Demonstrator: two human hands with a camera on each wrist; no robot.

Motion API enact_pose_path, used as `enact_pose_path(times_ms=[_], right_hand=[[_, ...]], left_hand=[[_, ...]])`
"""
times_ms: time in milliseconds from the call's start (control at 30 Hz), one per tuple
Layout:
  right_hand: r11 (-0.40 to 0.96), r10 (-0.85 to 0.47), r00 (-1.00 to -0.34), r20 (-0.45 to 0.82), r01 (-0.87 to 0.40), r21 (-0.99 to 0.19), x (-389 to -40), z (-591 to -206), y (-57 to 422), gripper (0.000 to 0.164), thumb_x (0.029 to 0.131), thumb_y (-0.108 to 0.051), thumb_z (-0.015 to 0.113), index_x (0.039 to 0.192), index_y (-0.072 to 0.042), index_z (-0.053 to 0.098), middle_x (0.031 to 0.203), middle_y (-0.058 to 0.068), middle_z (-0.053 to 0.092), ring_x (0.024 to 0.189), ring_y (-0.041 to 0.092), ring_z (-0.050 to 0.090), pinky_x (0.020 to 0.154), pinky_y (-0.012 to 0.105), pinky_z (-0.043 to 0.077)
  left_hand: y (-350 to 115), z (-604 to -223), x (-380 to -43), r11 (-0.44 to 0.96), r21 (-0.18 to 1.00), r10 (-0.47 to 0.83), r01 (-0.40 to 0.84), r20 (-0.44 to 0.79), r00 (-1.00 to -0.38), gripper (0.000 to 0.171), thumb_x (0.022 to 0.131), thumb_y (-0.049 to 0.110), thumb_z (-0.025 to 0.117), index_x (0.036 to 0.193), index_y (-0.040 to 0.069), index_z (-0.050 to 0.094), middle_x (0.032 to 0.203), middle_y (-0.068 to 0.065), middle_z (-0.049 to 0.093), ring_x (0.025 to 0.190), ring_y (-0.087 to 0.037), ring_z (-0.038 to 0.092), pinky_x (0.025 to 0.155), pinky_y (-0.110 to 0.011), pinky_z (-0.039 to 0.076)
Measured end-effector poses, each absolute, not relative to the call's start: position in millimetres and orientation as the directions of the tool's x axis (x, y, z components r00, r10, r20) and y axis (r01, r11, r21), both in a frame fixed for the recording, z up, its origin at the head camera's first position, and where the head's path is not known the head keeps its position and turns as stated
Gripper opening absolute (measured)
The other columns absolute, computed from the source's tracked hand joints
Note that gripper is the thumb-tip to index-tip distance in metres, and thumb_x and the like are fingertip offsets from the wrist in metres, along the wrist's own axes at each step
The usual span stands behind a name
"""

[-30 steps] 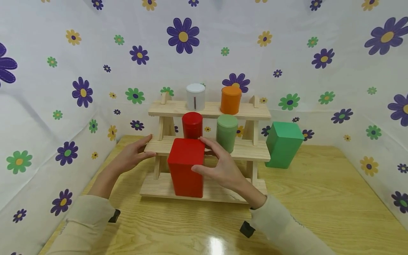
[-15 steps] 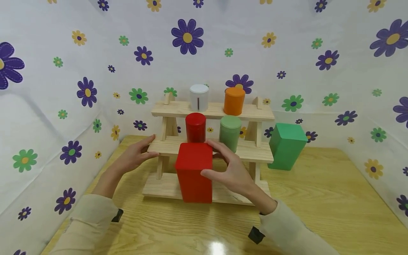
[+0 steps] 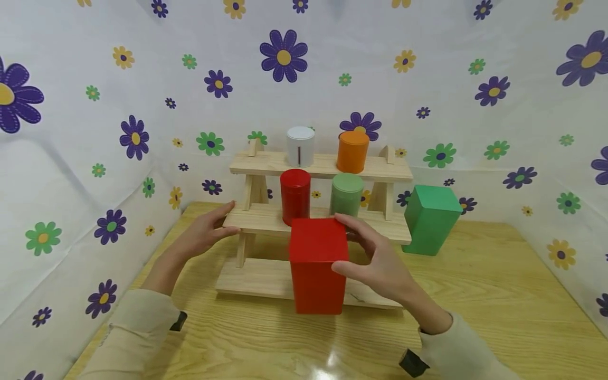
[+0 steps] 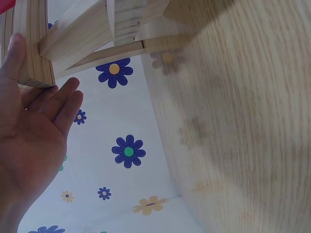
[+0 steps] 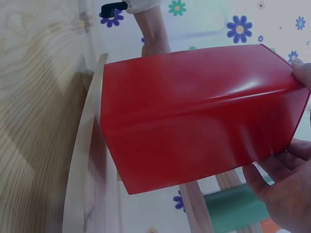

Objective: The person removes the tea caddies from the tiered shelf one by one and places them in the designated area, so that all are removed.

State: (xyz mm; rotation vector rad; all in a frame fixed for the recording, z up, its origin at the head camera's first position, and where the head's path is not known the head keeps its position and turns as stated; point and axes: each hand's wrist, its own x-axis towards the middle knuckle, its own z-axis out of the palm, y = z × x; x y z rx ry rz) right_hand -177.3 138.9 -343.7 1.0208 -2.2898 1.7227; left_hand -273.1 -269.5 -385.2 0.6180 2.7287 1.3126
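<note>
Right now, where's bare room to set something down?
Free: table right of the green box; bottom shelf, left of the red box; top shelf, left of the white can.

Crowded: mid shelf: red can, green can, left hand at one end, right hand holding red box in front.

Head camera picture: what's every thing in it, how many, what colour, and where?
table: 1, yellowish wood, along the bottom
shelf: 1, pale wood, on the table
red box: 1, red, held at the shelf's front
white can: 1, white, shelf top, left
orange can: 1, orange, shelf top, right
red can: 1, red, shelf middle, left
green can: 1, light green, shelf middle, right
green box: 1, green, table, right of shelf
flowery cloth: cannot count pieces, white, coloured flowers, back and sides
sleeves: 2, beige, bottom left and right
black blocks: 2, black, one at each sleeve
left hand: 1, bare, holding the shelf's left side
right hand: 1, bare, holding the red box
</note>
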Motion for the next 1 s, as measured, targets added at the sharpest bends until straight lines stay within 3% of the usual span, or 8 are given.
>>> enact_pose_path(times_ms=[367,733,1000], right_hand=[[0.101,-0.438,-0.735,0.518,-0.613,-0.784,-167,-340,191,0.073,0.088,0.014,0.07,0.155,0.0,0.043,0.151,0.013,0.051,0.129,0.019,0.055,0.102,0.022,0.05],[0.068,-0.43,-0.76,0.488,-0.566,-0.822,-160,-328,246,0.075,0.089,0.023,0.059,0.158,0.004,0.036,0.154,0.007,0.048,0.137,0.014,0.05,0.101,0.022,0.05],[0.049,-0.401,-0.783,0.476,-0.537,-0.842,-156,-324,286,0.074,0.091,0.025,0.052,0.159,0.002,0.034,0.152,0.006,0.051,0.126,0.015,0.058,0.091,0.023,0.056]], left_hand=[[-268,-385,-273,0.57,0.749,0.382,0.337,0.121,-0.916,0.083,0.103,0.026,0.067,0.163,-0.002,0.018,0.168,-0.022,0.019,0.15,-0.039,0.032,0.115,-0.051,0.035],[-268,-386,-274,0.563,0.76,0.37,0.325,0.12,-0.921,0.083,0.103,0.026,0.067,0.163,-0.003,0.018,0.168,-0.023,0.018,0.15,-0.041,0.031,0.116,-0.053,0.035],[-270,-386,-274,0.554,0.767,0.374,0.323,0.117,-0.92,0.083,0.103,0.026,0.067,0.164,-0.001,0.017,0.169,-0.021,0.017,0.151,-0.039,0.029,0.117,-0.052,0.034]])
